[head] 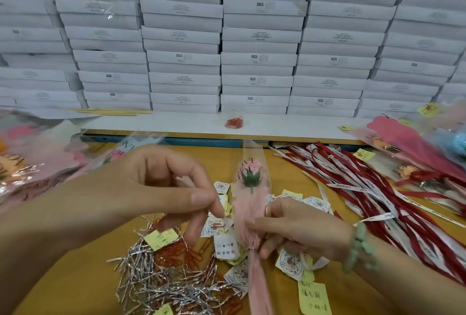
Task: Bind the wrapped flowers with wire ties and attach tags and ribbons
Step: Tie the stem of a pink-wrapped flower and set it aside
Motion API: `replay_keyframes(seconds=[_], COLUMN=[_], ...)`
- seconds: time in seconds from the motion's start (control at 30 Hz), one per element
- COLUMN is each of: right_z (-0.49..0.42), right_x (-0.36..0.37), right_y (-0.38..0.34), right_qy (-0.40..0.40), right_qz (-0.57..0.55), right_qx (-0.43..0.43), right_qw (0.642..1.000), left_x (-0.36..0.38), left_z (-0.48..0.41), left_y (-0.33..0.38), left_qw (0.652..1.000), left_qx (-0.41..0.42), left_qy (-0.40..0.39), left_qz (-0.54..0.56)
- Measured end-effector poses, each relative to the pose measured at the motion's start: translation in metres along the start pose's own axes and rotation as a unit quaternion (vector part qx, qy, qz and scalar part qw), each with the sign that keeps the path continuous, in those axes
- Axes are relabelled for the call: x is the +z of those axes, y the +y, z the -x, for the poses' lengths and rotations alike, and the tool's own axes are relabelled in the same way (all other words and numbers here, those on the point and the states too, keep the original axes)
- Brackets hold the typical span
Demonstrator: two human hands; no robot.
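The right hand (290, 229) is gripping the wrapped pink rose (248, 203) at its gathered neck; the left hand (161, 188) is pinching what looks like a round tag (214, 226) beside it.

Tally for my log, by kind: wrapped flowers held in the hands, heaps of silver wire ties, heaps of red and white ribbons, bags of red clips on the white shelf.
Wrapped flower in hand: 1
Silver wire tie heap: 1
Ribbon heap: 1
Bag of red clips: 1
Total: 4

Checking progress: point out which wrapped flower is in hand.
The pink-wrapped flower at centre, upright, gripped by the right hand; the others lie heaped at far left and right.
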State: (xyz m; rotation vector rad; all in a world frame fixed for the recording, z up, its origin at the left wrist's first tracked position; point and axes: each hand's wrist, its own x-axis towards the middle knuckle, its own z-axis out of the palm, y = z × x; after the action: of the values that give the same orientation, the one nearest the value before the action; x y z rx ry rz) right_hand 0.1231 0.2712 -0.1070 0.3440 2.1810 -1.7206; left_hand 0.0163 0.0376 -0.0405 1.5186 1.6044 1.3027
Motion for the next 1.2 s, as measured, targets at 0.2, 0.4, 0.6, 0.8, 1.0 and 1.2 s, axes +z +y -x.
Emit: replay_keyframes(seconds=[0.2,0.4,0.6,0.8,1.0,1.2], right_z=[0.011,0.03,0.041,0.046,0.026,0.012], right_x=[0.0,-0.003,-0.014,-0.02,0.003,0.011], right_y=[-0.013,-0.022,-0.029,-0.035,-0.022,-0.012], right_qy=[0.081,0.121,0.151,0.145,-0.131,-0.067], right_qz=[0.208,0.41,0.501,0.395,0.099,-0.011], right_qx=[-0.028,0.012,0.028,-0.094,-0.149,-0.191], right_qw=[0.974,0.904,0.852,0.902,0.975,0.979], left_x=[0.002,0.0,-0.013,-0.01,0.04,0.057], left_z=[-0.001,-0.001,-0.002,-0.011,-0.027,-0.049], left_y=[-0.002,0.003,0.011,0.009,-0.018,-0.046], left_qw=[0.992,0.97,0.942,0.953,0.988,0.992], left_qx=[0.108,0.202,0.262,0.208,0.076,0.006], left_qy=[0.057,0.129,0.181,0.141,0.137,0.129], left_qz=[-0.04,0.028,0.107,0.17,0.003,-0.008])
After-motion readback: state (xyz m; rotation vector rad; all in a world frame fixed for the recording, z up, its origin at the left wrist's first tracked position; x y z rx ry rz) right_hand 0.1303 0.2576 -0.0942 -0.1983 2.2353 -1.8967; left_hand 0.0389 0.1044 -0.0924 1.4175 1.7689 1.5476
